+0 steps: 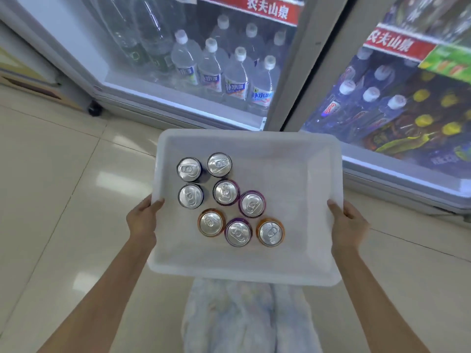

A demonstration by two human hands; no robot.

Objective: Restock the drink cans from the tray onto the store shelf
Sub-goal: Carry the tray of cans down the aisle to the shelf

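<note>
While both arms reach forward, pale glossy floor tiles (63,200) fill the left and lower parts of the view. Beyond them two glass-fronted coolers stand side by side, with a grey upright frame between them. The left cooler (158,98) holds rows of clear water bottles (237,75) with white caps, upright on its lowest level. The right cooler (382,164) holds dark bottles with white caps and drinks with yellow tops, all blurred behind the glass. A red shelf strip (270,10) with white characters crosses the top of each.

Just in front of the coolers, held above the floor, is a white rectangular plastic tray (254,275) with raised walls. Pale patterned trousers (244,319) show below its near edge.

The left hand (142,220) grips the tray's left rim, thumb hooked over the edge onto the inner wall, fingers hidden underneath. The right hand (349,225) grips the right rim in the same way. The hands are well apart, with the whole tray between them.

Eight cans (226,192) stand upright in a loose cluster in the tray's left and middle part, their silver tops up and pull tabs lying flat; the right part of the tray floor is bare. Three purple cans (251,204) run diagonally through the middle. Two orange cans (270,233) stand nearest the person, either side of the lowest purple one. Two dark blue cans (190,196) stand at the left wall. The far can (219,164) shows only its top, so I cannot tell its colour.
</note>
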